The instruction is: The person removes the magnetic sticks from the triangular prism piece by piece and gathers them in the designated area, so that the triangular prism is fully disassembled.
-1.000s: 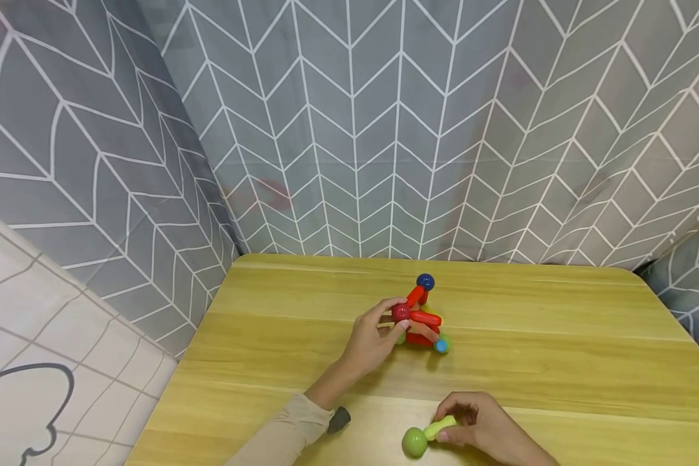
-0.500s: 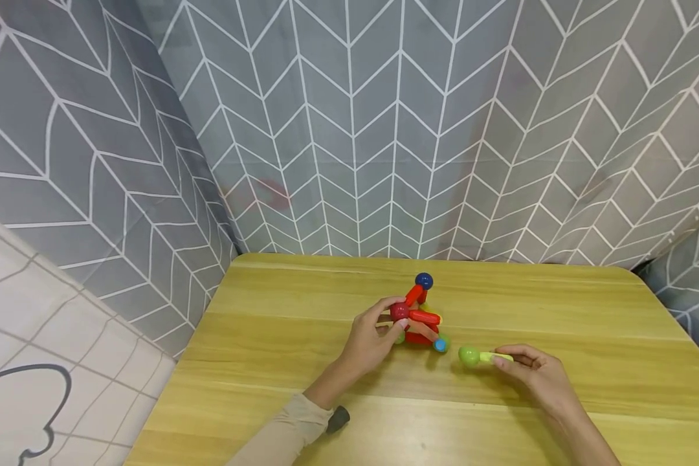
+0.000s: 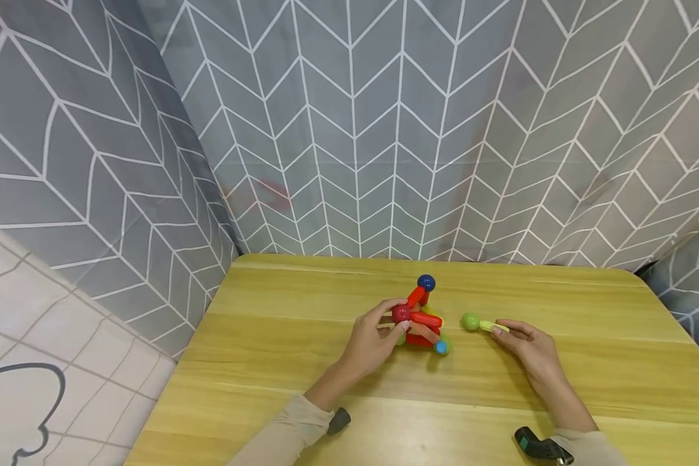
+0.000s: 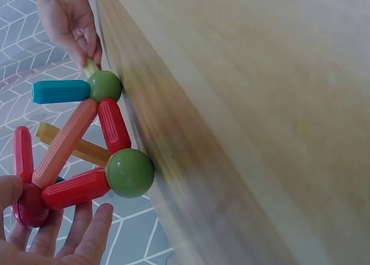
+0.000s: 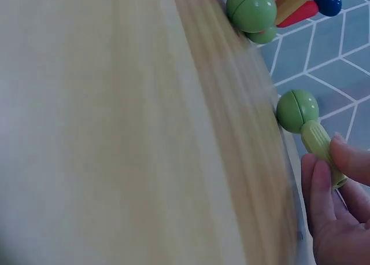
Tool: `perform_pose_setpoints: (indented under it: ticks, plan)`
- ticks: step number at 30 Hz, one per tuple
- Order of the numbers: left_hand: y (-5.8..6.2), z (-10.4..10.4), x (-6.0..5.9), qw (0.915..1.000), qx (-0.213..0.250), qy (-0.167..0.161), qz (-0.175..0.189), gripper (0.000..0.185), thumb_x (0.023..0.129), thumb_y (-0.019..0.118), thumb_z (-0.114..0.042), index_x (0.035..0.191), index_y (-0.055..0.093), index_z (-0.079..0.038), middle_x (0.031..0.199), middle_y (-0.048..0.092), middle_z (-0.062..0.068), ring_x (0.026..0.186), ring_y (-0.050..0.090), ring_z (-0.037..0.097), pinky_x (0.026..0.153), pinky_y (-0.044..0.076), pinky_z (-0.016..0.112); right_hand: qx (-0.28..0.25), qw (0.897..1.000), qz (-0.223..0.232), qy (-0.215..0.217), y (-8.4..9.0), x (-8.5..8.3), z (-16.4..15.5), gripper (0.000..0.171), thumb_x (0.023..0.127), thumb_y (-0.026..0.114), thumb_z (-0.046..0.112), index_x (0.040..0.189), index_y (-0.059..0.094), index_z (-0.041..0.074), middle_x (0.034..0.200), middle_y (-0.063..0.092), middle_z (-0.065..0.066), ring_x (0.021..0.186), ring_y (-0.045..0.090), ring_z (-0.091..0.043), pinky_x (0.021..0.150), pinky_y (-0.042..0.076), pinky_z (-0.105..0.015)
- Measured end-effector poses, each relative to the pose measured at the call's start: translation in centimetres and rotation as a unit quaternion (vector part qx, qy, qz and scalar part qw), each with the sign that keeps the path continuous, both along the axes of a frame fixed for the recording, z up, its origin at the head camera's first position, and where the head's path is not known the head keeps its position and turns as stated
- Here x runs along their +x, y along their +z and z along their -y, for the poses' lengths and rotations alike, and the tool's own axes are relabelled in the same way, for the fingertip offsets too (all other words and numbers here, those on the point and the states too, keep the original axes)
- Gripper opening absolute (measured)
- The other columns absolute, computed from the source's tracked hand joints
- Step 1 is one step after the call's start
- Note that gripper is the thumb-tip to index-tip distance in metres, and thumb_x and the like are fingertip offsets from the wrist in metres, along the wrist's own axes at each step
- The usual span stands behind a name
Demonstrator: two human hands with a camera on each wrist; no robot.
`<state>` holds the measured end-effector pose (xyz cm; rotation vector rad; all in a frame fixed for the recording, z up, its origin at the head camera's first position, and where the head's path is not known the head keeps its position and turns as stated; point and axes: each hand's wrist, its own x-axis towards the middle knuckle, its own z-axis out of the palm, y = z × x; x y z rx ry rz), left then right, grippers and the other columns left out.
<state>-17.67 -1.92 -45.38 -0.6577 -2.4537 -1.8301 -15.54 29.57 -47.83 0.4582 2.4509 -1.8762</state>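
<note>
A toy structure [image 3: 422,317] of red rods and coloured balls stands on the wooden table [image 3: 303,310]. It has a dark blue ball [image 3: 426,282] on top. My left hand [image 3: 397,317] grips its red ball [image 3: 400,313] between thumb and fingers; the left wrist view shows that red ball [image 4: 29,204] by my fingers, and a green ball [image 4: 129,172] resting on the table. My right hand [image 3: 505,332] pinches a light green rod [image 3: 493,326] with a green ball [image 3: 470,321] on its end, just right of the structure and apart from it. In the right wrist view this ball [image 5: 297,110] touches the table.
A grey chevron curtain [image 3: 384,129] hangs behind the table and along its left side. A white tiled panel [image 3: 35,336] stands at the far left. Dark wrist-camera mounts [image 3: 536,445] show near both sleeves. Bare wood lies on all sides of the structure.
My right hand carried the green ball and rod from the table's front edge up to the right side of the structure. My left hand stayed on the red ball.
</note>
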Motion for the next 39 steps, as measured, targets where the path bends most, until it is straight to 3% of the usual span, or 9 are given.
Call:
perform_pose_setpoints:
  ticks: [3,7,10,13,16,22,28,32,39]
  plan:
    - [0.0,-0.1,-0.1,1.0000,0.001,-0.004,-0.003,0.039,0.097,0.068,-0.018,0.135,0.060,-0.020,0.134,0.065,0.007,0.113,0.070,0.030,0.089,0.060,0.037,0.053,0.998,-0.004,-0.021,-0.1,-0.7,0.3,0.053,0.091,0.076,0.029,0.133,0.062,-0.001,0.089,0.065,0.028,0.083,0.057,0.012,0.073,0.052,-0.012]
    - [0.0,0.0,0.0,1.0000,0.000,-0.001,-0.003,0.039,0.097,0.068,-0.019,0.135,0.060,-0.020,0.134,0.065,0.007,0.113,0.069,0.031,0.090,0.060,0.038,0.138,0.990,-0.024,-0.035,-0.3,-1.3,0.9,0.048,0.089,0.078,0.025,0.128,0.066,-0.001,0.110,0.072,-0.002,0.082,0.052,0.014,0.069,0.048,-0.010]
    - [0.0,0.1,0.1,1.0000,-0.002,0.000,-0.002,0.039,0.097,0.067,-0.018,0.135,0.060,-0.020,0.133,0.065,0.007,0.113,0.069,0.030,0.090,0.060,0.036,0.180,0.983,-0.039,-0.027,-0.4,-1.5,1.3,0.042,0.089,0.077,0.021,0.123,0.068,-0.001,0.128,0.067,-0.022,0.094,0.064,-0.002,0.071,0.045,-0.007]
    - [-0.1,0.1,0.1,1.0000,-0.006,-0.002,-0.006,0.039,0.097,0.067,-0.017,0.135,0.059,-0.019,0.133,0.065,0.008,0.113,0.070,0.030,0.089,0.060,0.033,0.198,0.979,-0.041,-0.012,-0.3,-1.4,1.6,0.038,0.090,0.076,0.018,0.122,0.069,-0.002,0.132,0.065,-0.025,0.114,0.065,-0.032,0.073,0.041,-0.004]
    - [-0.1,0.1,0.1,0.9999,-0.011,-0.004,-0.010,0.039,0.097,0.067,-0.017,0.136,0.059,-0.018,0.134,0.065,0.008,0.113,0.070,0.029,0.089,0.060,0.030,0.212,0.976,-0.044,-0.002,-0.4,-1.3,1.7,0.036,0.090,0.075,0.015,0.121,0.069,-0.002,0.131,0.065,-0.026,0.122,0.061,-0.041,0.074,0.040,-0.005]
    - [-0.2,0.3,0.1,0.9999,-0.012,-0.004,-0.011,0.039,0.097,0.067,-0.018,0.136,0.059,-0.018,0.134,0.065,0.008,0.113,0.069,0.029,0.088,0.060,0.029,0.237,0.970,-0.056,0.004,-0.4,-1.3,1.5,0.038,0.088,0.077,0.017,0.121,0.070,0.000,0.124,0.069,-0.024,0.102,0.065,-0.022,0.072,0.043,-0.012]
    - [-0.4,0.3,0.1,0.9999,-0.012,-0.002,-0.010,0.039,0.097,0.067,-0.018,0.135,0.059,-0.020,0.133,0.065,0.007,0.113,0.070,0.030,0.089,0.060,0.032,0.210,0.977,-0.044,-0.001,0.6,-1.0,1.7,0.051,0.089,0.077,0.028,0.130,0.063,0.001,0.133,0.061,-0.028,0.118,0.059,-0.039,0.082,0.046,-0.029]
    - [-0.5,0.3,0.1,0.9999,-0.009,-0.002,-0.013,0.038,0.097,0.067,-0.018,0.134,0.060,-0.020,0.132,0.066,0.008,0.112,0.070,0.032,0.088,0.060,0.034,0.201,0.976,-0.084,-0.015,2.4,-0.4,3.0,0.047,0.093,0.072,0.031,0.130,0.064,0.004,0.138,0.058,-0.023,0.121,0.055,-0.037,0.078,0.046,-0.019]
    - [-0.2,0.3,0.1,0.9998,-0.015,0.001,-0.010,0.038,0.097,0.067,-0.018,0.135,0.059,-0.020,0.133,0.066,0.007,0.113,0.070,0.031,0.089,0.060,0.034,0.164,0.971,-0.172,0.019,5.8,0.8,6.6,0.036,0.093,0.073,0.029,0.121,0.069,0.005,0.124,0.067,-0.012,0.098,0.058,0.005,0.075,0.048,-0.009]
